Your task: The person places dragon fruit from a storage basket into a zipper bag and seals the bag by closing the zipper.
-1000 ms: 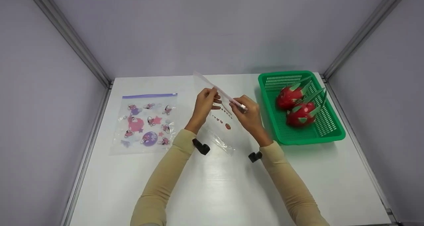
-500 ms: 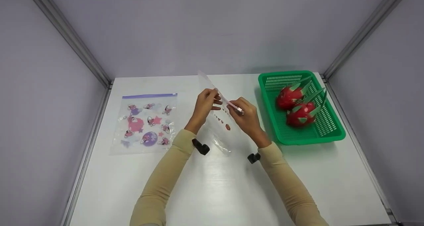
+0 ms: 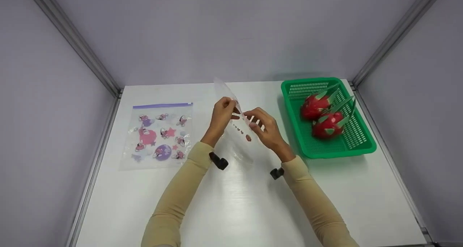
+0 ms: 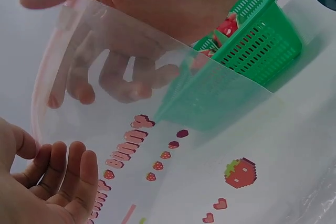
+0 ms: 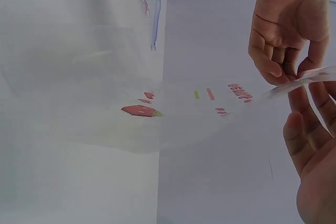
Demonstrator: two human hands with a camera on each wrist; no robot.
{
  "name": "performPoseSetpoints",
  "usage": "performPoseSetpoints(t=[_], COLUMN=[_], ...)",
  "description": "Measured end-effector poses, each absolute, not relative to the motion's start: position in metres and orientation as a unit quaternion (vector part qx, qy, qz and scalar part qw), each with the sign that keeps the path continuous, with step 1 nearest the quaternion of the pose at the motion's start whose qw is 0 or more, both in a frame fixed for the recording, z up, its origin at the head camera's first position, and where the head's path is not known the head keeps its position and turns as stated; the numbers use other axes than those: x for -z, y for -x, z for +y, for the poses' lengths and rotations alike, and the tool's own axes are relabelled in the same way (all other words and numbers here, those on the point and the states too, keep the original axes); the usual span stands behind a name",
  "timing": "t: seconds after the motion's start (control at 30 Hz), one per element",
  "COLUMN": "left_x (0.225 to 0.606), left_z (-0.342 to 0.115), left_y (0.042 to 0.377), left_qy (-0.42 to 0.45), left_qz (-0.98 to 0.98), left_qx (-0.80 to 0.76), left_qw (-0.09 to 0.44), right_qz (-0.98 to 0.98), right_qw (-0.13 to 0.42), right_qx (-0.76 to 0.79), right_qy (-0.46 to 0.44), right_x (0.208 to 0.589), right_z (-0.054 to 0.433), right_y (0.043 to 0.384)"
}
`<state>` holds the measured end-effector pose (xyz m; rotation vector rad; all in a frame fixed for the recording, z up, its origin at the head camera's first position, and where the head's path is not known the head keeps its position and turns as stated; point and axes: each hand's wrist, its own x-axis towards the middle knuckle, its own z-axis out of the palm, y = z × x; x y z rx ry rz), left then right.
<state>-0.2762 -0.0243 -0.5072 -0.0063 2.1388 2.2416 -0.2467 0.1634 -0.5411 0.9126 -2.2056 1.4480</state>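
Observation:
A clear slider zip bag (image 3: pixel 238 145) with a pink zip strip and strawberry and heart prints hangs between my hands above the table. My left hand (image 3: pixel 221 116) pinches its top edge between thumb and forefinger. My right hand (image 3: pixel 266 127) is at the slider end, with thumb and fingers spread to either side of the bag. Through the film in the left wrist view, the right hand's loosely bent fingers (image 4: pixel 123 82) show behind the bag. The right wrist view has the left hand (image 5: pixel 289 30) above the bag's edge and the right hand (image 5: pixel 320 177) below it.
A second zip bag (image 3: pixel 159 135), with a purple strip and pink prints, lies flat on the white table (image 3: pixel 231 207) at the left. At the right stands a green basket (image 3: pixel 338 153) holding two red dragon fruits (image 3: pixel 314 107) with green leaves. Walls enclose the table's back and sides.
My right hand has slid slightly left and its fingers have loosened and spread at the bag's slider end. The bag has turned a little, while my left hand stays in nearly the same place.

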Motion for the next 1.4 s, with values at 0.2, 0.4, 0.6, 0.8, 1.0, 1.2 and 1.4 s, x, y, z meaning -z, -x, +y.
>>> performPoseSetpoints(t=[0.2,0.4,0.6,0.8,1.0,1.2,1.4], left_x=[0.507,0.507,0.507,0.508,0.507,0.508,0.507], left_z=[-0.023,-0.022,-0.022,-0.021,-0.02,-0.019,-0.016], left_y=[0.277,0.277,0.275,0.273,0.272,0.27,0.268], left_qy=[-0.008,-0.024,-0.063,-0.085,-0.11,-0.12,-0.125], left_qz=[0.697,0.699,0.711,0.727,0.736,0.749,0.753], left_qx=[-0.716,-0.714,-0.7,-0.681,-0.667,-0.65,-0.645], left_qw=[0.021,0.03,0.042,0.037,0.032,0.036,0.043], right_qz=[-0.746,-0.77,-0.795,-0.805,-0.811,-0.831,-0.853], right_qw=[0.113,0.083,0.053,0.031,0.041,0.064,0.092], right_qx=[-0.581,-0.578,-0.564,-0.561,-0.557,-0.535,-0.502], right_qy=[-0.306,-0.256,-0.216,-0.189,-0.172,-0.139,-0.105], right_x=[0.538,0.533,0.529,0.523,0.52,0.515,0.51], right_z=[0.163,0.158,0.158,0.158,0.16,0.162,0.16], right_y=[0.25,0.252,0.254,0.255,0.258,0.257,0.259])
